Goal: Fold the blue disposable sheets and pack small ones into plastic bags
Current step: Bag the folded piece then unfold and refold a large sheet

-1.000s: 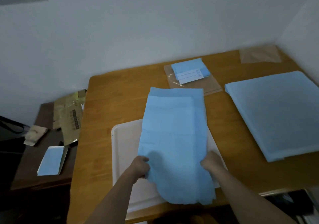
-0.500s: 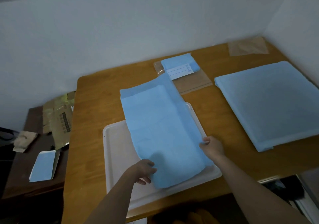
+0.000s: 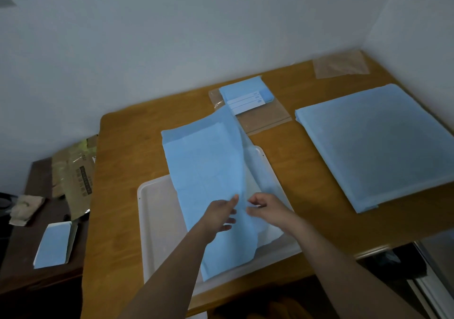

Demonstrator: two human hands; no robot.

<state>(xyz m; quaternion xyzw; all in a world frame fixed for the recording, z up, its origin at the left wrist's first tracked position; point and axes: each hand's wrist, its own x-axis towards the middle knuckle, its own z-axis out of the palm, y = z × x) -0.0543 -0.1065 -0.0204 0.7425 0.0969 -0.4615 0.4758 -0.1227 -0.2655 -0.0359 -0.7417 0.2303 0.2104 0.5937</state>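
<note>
A: What lies nearest the person?

B: Both forearms reach in from six o'clock over a white tray on the wooden table. The left hand and right hand sit close together at the centre of the view, not quite touching.

A: What are the hands doing?

B: A blue sheet lies across the tray, running from six o'clock toward twelve and past the tray's far rim onto the table. Its right-hand edge stands up in a ridge between the two hands. The left hand's fingers are extended, lying on the sheet against that ridge. The right hand's fingers are curled at the raised edge and seem to pinch it, though blur hides the exact grip.

A: And further off?

B: At three o'clock, well apart from the tray, sits a flat stack of large blue sheets. At twelve o'clock, small folded sheets rest on a clear plastic bag. Another plastic bag lies at one o'clock in the table's far corner. At nine o'clock, a lower dark side table carries a small blue packet and a crumpled wrapper.
</note>
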